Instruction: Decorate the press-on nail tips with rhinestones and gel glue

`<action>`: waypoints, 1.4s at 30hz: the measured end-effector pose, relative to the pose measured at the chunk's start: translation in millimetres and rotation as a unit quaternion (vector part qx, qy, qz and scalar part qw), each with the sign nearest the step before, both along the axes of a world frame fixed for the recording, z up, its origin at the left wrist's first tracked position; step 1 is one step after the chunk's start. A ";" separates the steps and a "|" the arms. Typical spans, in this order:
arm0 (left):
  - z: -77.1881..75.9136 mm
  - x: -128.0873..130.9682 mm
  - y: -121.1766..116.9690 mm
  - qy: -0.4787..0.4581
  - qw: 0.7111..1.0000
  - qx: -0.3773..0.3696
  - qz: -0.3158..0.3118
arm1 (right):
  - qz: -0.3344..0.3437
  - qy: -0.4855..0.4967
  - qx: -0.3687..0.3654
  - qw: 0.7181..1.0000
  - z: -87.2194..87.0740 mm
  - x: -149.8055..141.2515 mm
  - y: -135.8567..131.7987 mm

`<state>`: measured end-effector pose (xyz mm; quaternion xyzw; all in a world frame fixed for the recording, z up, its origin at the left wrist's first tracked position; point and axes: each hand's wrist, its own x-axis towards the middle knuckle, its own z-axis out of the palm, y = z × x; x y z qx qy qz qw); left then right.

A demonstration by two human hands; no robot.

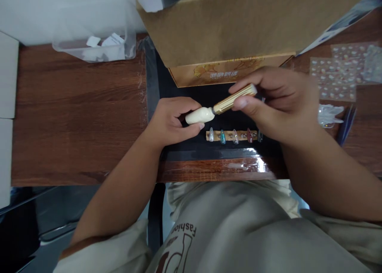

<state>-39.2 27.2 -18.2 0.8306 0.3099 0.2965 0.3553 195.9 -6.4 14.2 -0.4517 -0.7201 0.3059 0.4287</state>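
Observation:
My left hand [171, 121] is closed around a small cream-white bottle [199, 115], held on its side above a black mat [179, 147]. My right hand [274, 102] pinches the bottle's ribbed gold cap [234, 99], which still meets the bottle's neck. Just below the bottle lies a wooden strip [229, 135] carrying several painted nail tips in white, teal, clear and dark red.
A tan cardboard box [238, 22] and a gold printed box [227, 72] stand behind the mat. A clear plastic tray [95, 48] with paper scraps sits back left. Nail sticker sheets [337, 78], clear tips [328, 116] and dark tweezers [347, 123] lie right on the wooden table [74, 117].

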 end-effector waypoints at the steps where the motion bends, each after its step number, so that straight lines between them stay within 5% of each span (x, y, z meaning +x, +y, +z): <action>1: 0.1 0.1 -0.2 0.000 1.000 0.001 -0.005 | 0.008 -0.007 -0.004 1.000 0.3 -0.8 -0.3; 9: -2.5 -3.3 1.3 -0.006 1.000 -0.018 0.017 | -0.065 0.100 0.014 0.993 -0.8 6.6 3.2; 14: -4.6 -8.0 3.4 -0.015 1.000 -0.020 0.015 | -0.049 0.169 -0.014 0.984 -5.6 20.3 11.7; 24: -3.5 -10.5 5.9 -0.019 0.998 -0.054 0.015 | 0.114 0.024 -0.139 0.983 1.9 24.1 14.2; 35: -5.6 -10.5 5.4 -0.018 0.999 -0.043 0.020 | 0.089 -0.030 -0.132 0.987 -2.7 25.7 18.9; 42: -2.4 -10.1 3.9 -0.012 0.998 -0.056 0.022 | 0.086 0.017 -0.163 0.983 2.5 25.2 15.8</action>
